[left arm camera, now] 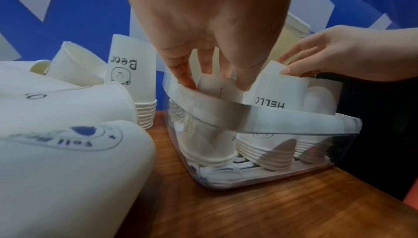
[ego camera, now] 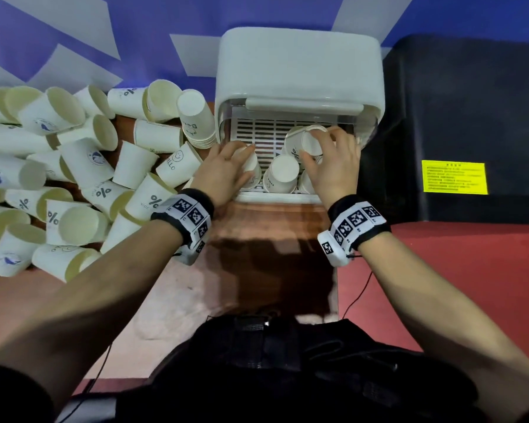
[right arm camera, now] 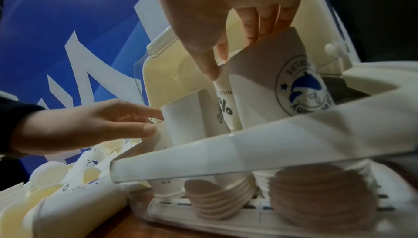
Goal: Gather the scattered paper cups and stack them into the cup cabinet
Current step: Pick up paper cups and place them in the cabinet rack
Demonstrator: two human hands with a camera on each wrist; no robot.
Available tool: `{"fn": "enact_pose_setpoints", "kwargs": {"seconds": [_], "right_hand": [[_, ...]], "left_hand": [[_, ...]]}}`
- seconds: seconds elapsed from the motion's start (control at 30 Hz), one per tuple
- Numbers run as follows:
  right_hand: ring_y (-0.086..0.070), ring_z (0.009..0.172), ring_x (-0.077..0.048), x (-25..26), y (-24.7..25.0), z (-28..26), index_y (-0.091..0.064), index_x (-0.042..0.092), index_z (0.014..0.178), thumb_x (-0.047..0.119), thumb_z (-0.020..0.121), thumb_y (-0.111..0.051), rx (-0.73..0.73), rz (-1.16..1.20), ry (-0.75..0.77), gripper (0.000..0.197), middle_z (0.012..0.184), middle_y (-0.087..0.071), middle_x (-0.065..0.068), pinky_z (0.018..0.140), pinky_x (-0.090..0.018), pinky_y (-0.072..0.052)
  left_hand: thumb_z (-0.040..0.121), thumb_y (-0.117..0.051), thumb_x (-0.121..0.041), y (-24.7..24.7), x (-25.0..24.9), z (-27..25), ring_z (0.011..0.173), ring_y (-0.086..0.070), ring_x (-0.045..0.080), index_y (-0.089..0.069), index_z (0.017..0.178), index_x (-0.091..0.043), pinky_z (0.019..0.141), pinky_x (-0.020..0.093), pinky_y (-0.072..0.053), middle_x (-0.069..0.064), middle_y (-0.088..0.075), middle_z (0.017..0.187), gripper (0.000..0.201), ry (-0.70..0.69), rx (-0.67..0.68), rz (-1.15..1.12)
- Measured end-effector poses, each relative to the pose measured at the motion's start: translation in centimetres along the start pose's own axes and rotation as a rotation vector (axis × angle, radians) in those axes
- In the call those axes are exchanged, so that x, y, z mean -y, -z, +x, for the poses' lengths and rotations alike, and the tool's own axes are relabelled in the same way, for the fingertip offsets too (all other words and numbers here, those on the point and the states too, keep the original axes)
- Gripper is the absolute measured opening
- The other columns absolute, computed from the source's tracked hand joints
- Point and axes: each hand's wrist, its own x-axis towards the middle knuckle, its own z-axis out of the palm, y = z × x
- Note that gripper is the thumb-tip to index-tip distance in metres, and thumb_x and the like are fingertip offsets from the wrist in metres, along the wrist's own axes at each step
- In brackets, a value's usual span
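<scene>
Right, biggest thing first: the cup cabinet (ego camera: 300, 65) sits at the back of the wooden table (ego camera: 269, 215), lid tipped up, so I can drop cups straight onto its slotted floor. To its left sprawls the pile of loose cups (ego camera: 74, 178), most on their sides, well apart from my right arm but right beside my left, which I reckon is why the left does the fetching. Just beside the cabinet's left wall stands a nested Bear stack (left arm camera: 133, 81), upside down and not yet inside.

Inside the cabinet I see stacks standing mouth-down, bottoms up, including a HELLO stack (left arm camera: 273, 97) in the middle. My left hand (ego camera: 223, 172) has fingers and thumb wrapped round the top of the left stack (left arm camera: 217, 90), steadying it against the front wall. My right hand (ego camera: 330, 166) pinches an inverted dolphin cup (right arm camera: 300, 84) by its base, thumb in front, fingers behind; the cup hangs directly below the grip, over the right stacks, seemingly about to be seated.
</scene>
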Motion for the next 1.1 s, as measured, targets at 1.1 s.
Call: {"fn": "enact_pose_setpoints", "kwargs": {"seconds": [1.1], "right_hand": [[-0.047, 0.116, -0.028, 10.2, 3.2, -8.7, -0.06, 0.006, 0.121, 0.008, 0.092, -0.051, 0.413, 0.283, 0.284, 0.031, 0.12, -0.054, -0.012, 0.102, -0.033, -0.034]], "left_hand": [[0.088, -0.058, -0.008, 2.1, 3.1, -18.9, 0.124, -0.043, 0.033, -0.053, 0.131, -0.01, 0.104, 0.04, -0.035, 0.014, -0.05, 0.134, 0.044, 0.317, -0.065, -0.171]]}}
